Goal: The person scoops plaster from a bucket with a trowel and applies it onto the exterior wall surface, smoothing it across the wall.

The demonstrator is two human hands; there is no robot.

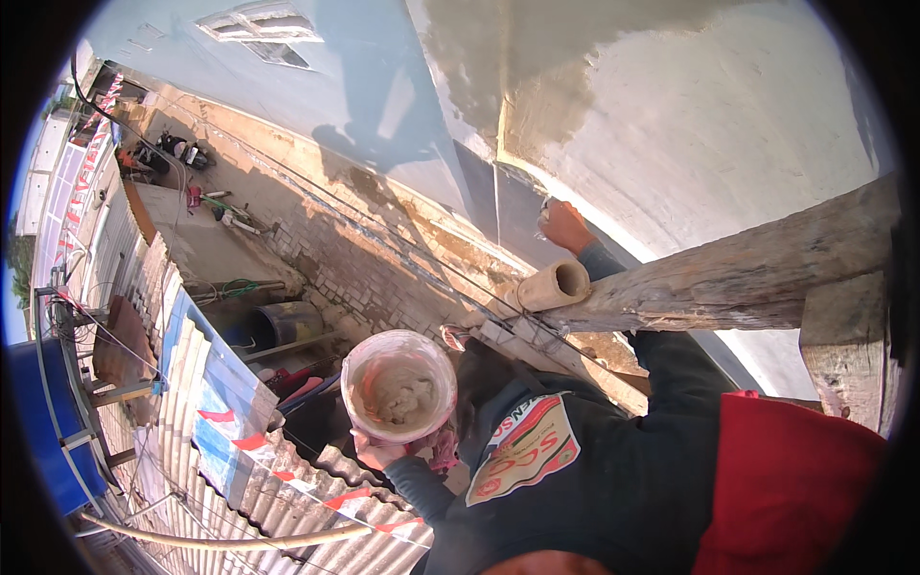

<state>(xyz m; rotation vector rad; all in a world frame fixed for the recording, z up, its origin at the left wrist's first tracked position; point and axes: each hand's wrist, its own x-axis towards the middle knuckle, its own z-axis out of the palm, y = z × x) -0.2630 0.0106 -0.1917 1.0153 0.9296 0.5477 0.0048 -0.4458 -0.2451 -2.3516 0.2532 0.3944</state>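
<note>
My left hand [377,450] is curled under the near side of a pale pinkish bucket [445,372] and grips it. A lump of light grey wet paste [398,395] lies inside, and the walls are smeared with it. Past a wooden beam, my right hand [565,226] reaches out to the lower edge of the wall [709,134]. Its fingers are closed around something small and pale, too hidden to name. Just above this hand, a ragged pale edge [525,170] runs along the wall's corner, below a darker damp-looking patch [537,72].
The thick wooden beam [728,273] crosses over my right arm, beside a hollow pole end [556,286]. Cables [383,240] stretch above a paved alley [355,273] far below. Corrugated roofing [307,479], red-and-white bunting [251,442] and a blue tank [48,422] lie left.
</note>
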